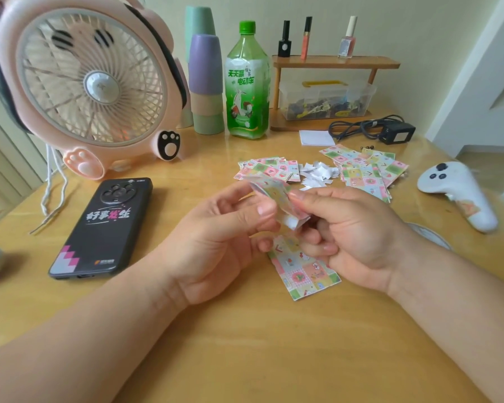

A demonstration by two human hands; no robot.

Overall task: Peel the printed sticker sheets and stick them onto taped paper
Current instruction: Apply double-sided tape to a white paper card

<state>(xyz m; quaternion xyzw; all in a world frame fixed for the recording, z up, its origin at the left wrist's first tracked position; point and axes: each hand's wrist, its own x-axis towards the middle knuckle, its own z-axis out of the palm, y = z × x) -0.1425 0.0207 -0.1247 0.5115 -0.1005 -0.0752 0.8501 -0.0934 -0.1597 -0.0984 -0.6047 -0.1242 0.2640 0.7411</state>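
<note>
Centrally, a small printed sticker sheet [274,191] is held above the wooden table [245,344], pinched between both hands. It is gripped at its left edge by the thumb and forefinger of the left hand [224,239], while its right part, with a white backing corner curling down, is pinched by the curled fingers of the right hand [355,237]. Whether a sticker has been lifted free cannot be told, as the sheet is blurred. Just below the hands a second sheet [303,274] is laid flat on the table, partly covered by the right fingers. Toward the upper middle, one pile of sheets [266,169] is seen, white paper scraps [317,173] beside it, and a larger pile [367,170] to their right. A black phone [102,228] is placed at the left, a pink fan [82,82] in the upper left, a green bottle [248,82] at top centre, and a white controller [457,193] at the right edge.
</note>
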